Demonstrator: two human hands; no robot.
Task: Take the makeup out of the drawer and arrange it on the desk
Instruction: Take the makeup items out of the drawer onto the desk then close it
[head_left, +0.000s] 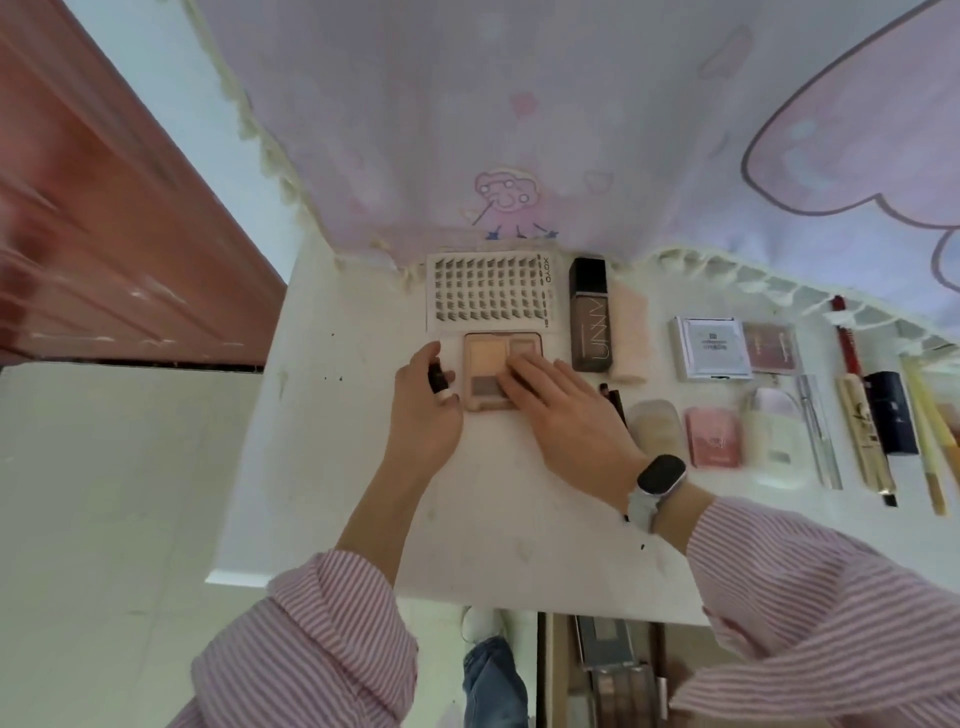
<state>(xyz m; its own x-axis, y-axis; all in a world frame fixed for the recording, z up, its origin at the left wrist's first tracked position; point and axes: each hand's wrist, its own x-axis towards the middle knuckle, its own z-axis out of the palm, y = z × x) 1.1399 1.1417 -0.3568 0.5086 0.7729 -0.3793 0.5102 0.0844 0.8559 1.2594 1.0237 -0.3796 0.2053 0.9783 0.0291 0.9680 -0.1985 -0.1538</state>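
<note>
A beige powder palette (488, 364) lies on the white desk (322, 467), just below a false-lash card (488, 292). My right hand (566, 410) rests flat on the palette's right half, fingers spread. My left hand (423, 410) is at the palette's left edge, curled around a small dark tube (436, 378). To the right lie a dark foundation bottle (590, 317), a white compact (711, 347), a red palette (771, 345), a pink box (712, 435) and several pencils and tubes. The open drawer (613, 670) shows below the desk edge with more palettes inside.
A pink cartoon cloth (519, 130) with a fringed hem hangs behind the desk. A red-brown wooden door (104, 234) is at the left. My shoe and jeans leg (488, 670) stand on the floor beside the drawer.
</note>
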